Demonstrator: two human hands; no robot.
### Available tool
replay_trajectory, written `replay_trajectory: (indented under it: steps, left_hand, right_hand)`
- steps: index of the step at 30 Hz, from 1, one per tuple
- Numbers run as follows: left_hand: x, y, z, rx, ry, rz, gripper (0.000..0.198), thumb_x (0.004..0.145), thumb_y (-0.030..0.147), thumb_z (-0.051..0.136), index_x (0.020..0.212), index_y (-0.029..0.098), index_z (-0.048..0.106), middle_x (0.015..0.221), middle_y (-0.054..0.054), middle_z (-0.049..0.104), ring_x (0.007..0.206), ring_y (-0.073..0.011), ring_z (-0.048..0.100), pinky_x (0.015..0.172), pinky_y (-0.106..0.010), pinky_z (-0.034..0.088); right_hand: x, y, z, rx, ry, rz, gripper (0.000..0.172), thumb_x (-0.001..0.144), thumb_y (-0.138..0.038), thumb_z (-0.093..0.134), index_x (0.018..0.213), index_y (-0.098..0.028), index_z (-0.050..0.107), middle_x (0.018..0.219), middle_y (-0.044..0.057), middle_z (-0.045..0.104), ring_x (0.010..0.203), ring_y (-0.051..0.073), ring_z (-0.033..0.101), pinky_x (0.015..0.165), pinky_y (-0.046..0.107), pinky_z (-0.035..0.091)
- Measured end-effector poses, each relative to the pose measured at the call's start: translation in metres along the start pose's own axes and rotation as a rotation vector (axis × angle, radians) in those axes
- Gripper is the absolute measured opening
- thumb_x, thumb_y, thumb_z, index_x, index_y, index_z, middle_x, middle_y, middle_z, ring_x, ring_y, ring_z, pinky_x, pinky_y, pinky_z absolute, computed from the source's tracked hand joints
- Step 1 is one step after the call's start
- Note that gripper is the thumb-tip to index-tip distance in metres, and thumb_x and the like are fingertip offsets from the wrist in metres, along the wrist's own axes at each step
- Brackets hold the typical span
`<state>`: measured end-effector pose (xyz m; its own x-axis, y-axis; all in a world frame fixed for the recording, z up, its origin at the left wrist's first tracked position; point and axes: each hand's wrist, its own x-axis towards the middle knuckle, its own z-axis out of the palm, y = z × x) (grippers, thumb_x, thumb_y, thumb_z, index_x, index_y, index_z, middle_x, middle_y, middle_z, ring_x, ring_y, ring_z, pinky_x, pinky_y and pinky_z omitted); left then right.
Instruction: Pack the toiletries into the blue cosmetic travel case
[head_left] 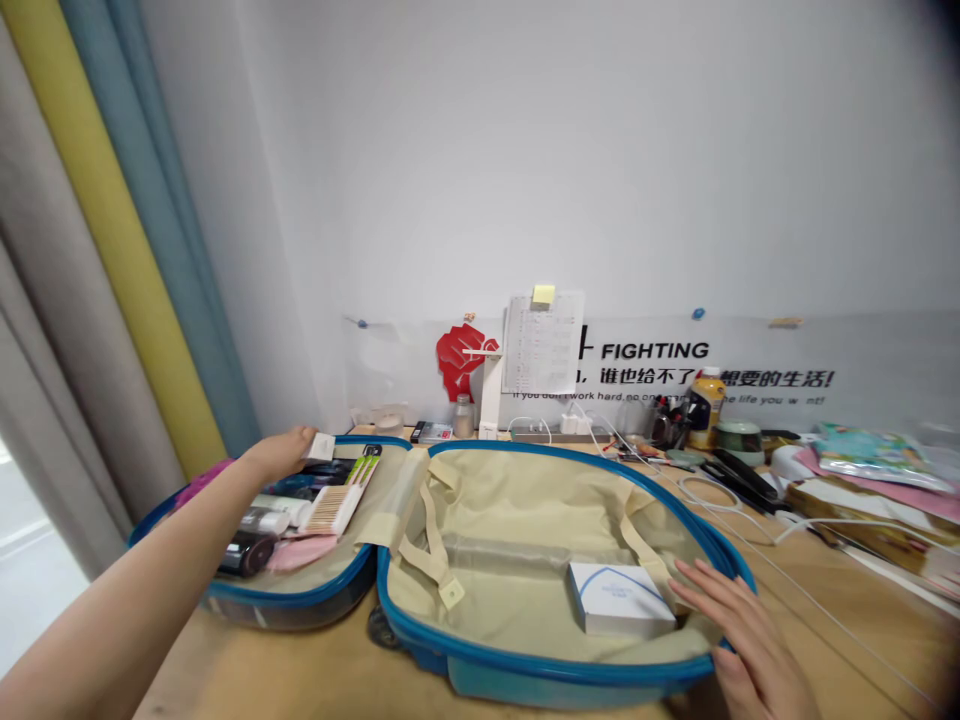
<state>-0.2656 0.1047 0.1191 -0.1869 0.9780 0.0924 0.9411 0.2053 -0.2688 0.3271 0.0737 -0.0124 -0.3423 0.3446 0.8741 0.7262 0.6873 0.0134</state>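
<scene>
A blue-rimmed suitcase [525, 675] lies opened out on the wooden table, cream lining showing. Over the far edge of its left half, my left hand [289, 452] is closed on a small white box [321, 447]. Below it, that half holds a packet of cotton swabs [334, 510], a pink item [301, 552], a dark bottle [246, 553], white tubes [266, 518] and green-and-black packaging [364, 468]. My right hand [739, 620] rests on the right half's rim, fingers stretched out. Beside its fingertips, a white-and-blue box [621, 598] lies inside that half.
Along the wall stand a phone stand [490, 395], a small jar [463, 415], a power strip [551, 434] and a yellow-labelled bottle [706, 405]. White cables [720, 495] trail over the table at right, near a colourful packet [881, 458]. Curtains [142, 200] hang at left.
</scene>
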Motion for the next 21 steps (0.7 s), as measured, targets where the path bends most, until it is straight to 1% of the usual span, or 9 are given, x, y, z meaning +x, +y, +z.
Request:
replay_trajectory:
  steps: [4, 7, 10, 13, 14, 15, 17, 19, 21]
  left_hand:
    - [-0.009, 0.008, -0.022, -0.060, 0.173, 0.020, 0.041, 0.088, 0.021, 0.049, 0.127, 0.007, 0.046, 0.122, -0.019, 0.056, 0.098, -0.0272, 0.063, 0.088, -0.043, 0.049]
    - [-0.014, 0.028, -0.050, -0.136, 0.317, 0.098, 0.048, 0.085, 0.019, 0.045, 0.131, 0.006, 0.041, 0.129, -0.023, 0.050, 0.110, -0.0337, 0.058, 0.097, -0.046, 0.043]
    - [-0.023, 0.062, -0.082, -0.234, 0.440, 0.208, 0.056, 0.086, 0.027, 0.044, 0.139, 0.010, 0.033, 0.134, -0.019, 0.046, 0.121, -0.0318, 0.050, 0.103, -0.043, 0.039]
    - [-0.039, 0.110, -0.109, -0.332, 0.498, 0.360, 0.062, 0.087, 0.034, 0.044, 0.144, 0.019, 0.025, 0.132, -0.011, 0.047, 0.119, -0.0229, 0.050, 0.103, -0.034, 0.040]
    - [-0.046, 0.129, -0.115, -0.380, 0.497, 0.443, 0.062, 0.087, 0.034, 0.044, 0.144, 0.022, 0.024, 0.130, -0.009, 0.048, 0.117, -0.0200, 0.051, 0.102, -0.031, 0.041]
    - [-0.053, 0.147, -0.119, -0.509, 0.470, 0.584, 0.062, 0.086, 0.033, 0.046, 0.144, 0.021, 0.026, 0.130, -0.010, 0.048, 0.115, -0.0199, 0.052, 0.101, -0.031, 0.042]
    - [-0.067, 0.183, -0.120, -0.700, 0.363, 0.795, 0.062, 0.085, 0.035, 0.048, 0.142, 0.020, 0.030, 0.129, -0.011, 0.048, 0.112, -0.0197, 0.052, 0.098, -0.031, 0.043]
    - [-0.078, 0.213, -0.116, -0.760, 0.243, 0.915, 0.063, 0.084, 0.035, 0.051, 0.141, 0.016, 0.034, 0.127, -0.013, 0.049, 0.113, -0.0215, 0.052, 0.100, -0.033, 0.042]
    - [-0.085, 0.236, -0.109, -0.745, 0.129, 0.975, 0.066, 0.083, 0.035, 0.053, 0.142, 0.014, 0.034, 0.126, -0.014, 0.050, 0.116, -0.0234, 0.050, 0.102, -0.035, 0.040]
  right_hand:
    - [0.001, 0.000, 0.001, -0.004, 0.000, -0.006, 0.039, 0.095, -0.040, 0.032, 0.116, -0.023, 0.060, 0.118, 0.008, 0.065, 0.113, 0.025, 0.059, 0.096, 0.042, 0.044]
    - [0.001, 0.001, 0.000, 0.005, 0.015, 0.000, 0.038, 0.095, -0.040, 0.032, 0.116, -0.023, 0.060, 0.118, 0.007, 0.065, 0.113, 0.025, 0.059, 0.094, 0.041, 0.045]
    - [0.000, 0.001, 0.000, 0.009, 0.015, 0.001, 0.038, 0.095, -0.040, 0.033, 0.116, -0.023, 0.060, 0.118, 0.007, 0.065, 0.114, 0.025, 0.059, 0.096, 0.041, 0.044]
    - [0.000, 0.001, 0.001, 0.006, 0.013, -0.005, 0.039, 0.094, -0.039, 0.033, 0.116, -0.023, 0.060, 0.118, 0.007, 0.065, 0.114, 0.025, 0.059, 0.099, 0.043, 0.042]
    - [0.000, 0.001, 0.002, 0.005, 0.016, -0.007, 0.039, 0.095, -0.039, 0.033, 0.116, -0.023, 0.060, 0.118, 0.008, 0.065, 0.113, 0.026, 0.059, 0.099, 0.044, 0.042]
    - [0.000, 0.001, 0.002, 0.004, 0.020, -0.008, 0.039, 0.095, -0.039, 0.032, 0.116, -0.023, 0.060, 0.118, 0.008, 0.065, 0.113, 0.026, 0.059, 0.099, 0.044, 0.042]
    - [0.001, 0.000, 0.002, 0.002, 0.027, -0.011, 0.039, 0.095, -0.039, 0.032, 0.115, -0.023, 0.060, 0.117, 0.008, 0.066, 0.112, 0.026, 0.060, 0.099, 0.045, 0.042]
    - [0.002, 0.000, 0.002, 0.002, 0.025, -0.012, 0.039, 0.095, -0.040, 0.032, 0.115, -0.023, 0.060, 0.117, 0.008, 0.066, 0.112, 0.025, 0.060, 0.099, 0.045, 0.042]
    - [0.003, -0.001, 0.002, 0.005, 0.028, -0.012, 0.039, 0.095, -0.040, 0.031, 0.115, -0.023, 0.060, 0.116, 0.008, 0.066, 0.112, 0.025, 0.060, 0.099, 0.045, 0.042]
